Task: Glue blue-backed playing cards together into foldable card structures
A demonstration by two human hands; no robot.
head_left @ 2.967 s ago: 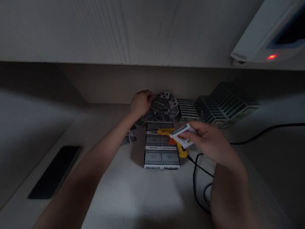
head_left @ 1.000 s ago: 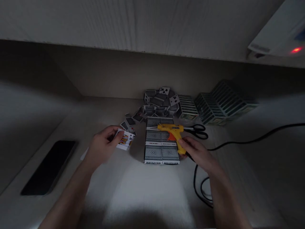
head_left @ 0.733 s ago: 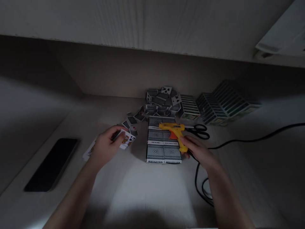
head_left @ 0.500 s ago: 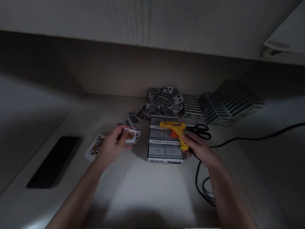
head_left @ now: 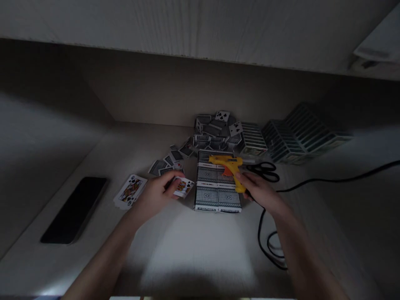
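Pinched between the thumb and fingers of my left hand (head_left: 159, 192) is a playing card (head_left: 183, 187), a face card with black spade-like marks, its picture side up. My right hand (head_left: 261, 192) grips the handle of a yellow hot glue gun (head_left: 231, 166) with an orange trigger. The gun's nozzle points left, above a stepped structure of playing cards (head_left: 208, 198) whose patterned backs face up. Left of my left wrist lies a small stack of cards (head_left: 131, 191) with a queen on top. Loose cards (head_left: 175, 156) lie scattered behind my left hand.
A black phone (head_left: 75, 210) lies at the left. Black-handled scissors (head_left: 264, 171) rest behind my right hand. A pile of folded cards (head_left: 215, 129) and stepped card structures (head_left: 290, 137) stand at the back. A black cord (head_left: 325, 180) runs right, under an overhanging shelf (head_left: 187, 29).
My left hand has moved right with the card, closer to the card structure, and the card has tilted. The glue gun has barely shifted in my right hand.
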